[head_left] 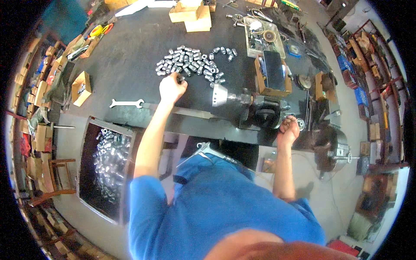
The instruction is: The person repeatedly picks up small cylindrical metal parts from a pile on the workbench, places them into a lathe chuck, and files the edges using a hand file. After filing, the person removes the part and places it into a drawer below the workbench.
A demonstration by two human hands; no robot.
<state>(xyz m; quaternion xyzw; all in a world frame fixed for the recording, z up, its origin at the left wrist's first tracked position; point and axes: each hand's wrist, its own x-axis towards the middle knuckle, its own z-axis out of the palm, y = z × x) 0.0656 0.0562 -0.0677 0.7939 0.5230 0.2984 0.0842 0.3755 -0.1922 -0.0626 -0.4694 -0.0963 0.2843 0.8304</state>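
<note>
The dark workbench (130, 56) stood near loaded shelving (377, 86). Shiny silver cylindrical fittings (187, 59) lay heaped; the left hand (172, 89) pinched one; the right hand (289, 131) was curled, its hold indeterminable.

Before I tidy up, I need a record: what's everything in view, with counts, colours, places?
Bench: one, black, centre
Metal pieces: dozens, silver, on bench
Open-ended wrench: one, silver, front left
Open cartons: several, tan, around bench edges
Spindle machine: one, dark, right of centre
Tray: one, clear, tool-filled, back right
Flat panel: one, black, atop a carton
Vise: one, dark, far right
Bin: one, dark, holding metal pieces, lower left
Gun-shaped tool: one, silver, at the waist
Shelves: count unclear, brown, both sides
Shirt: one, blue, bottom centre
Left hand: one, bare, by metal pieces
Right hand: one, bare, by the machine's right end
</note>
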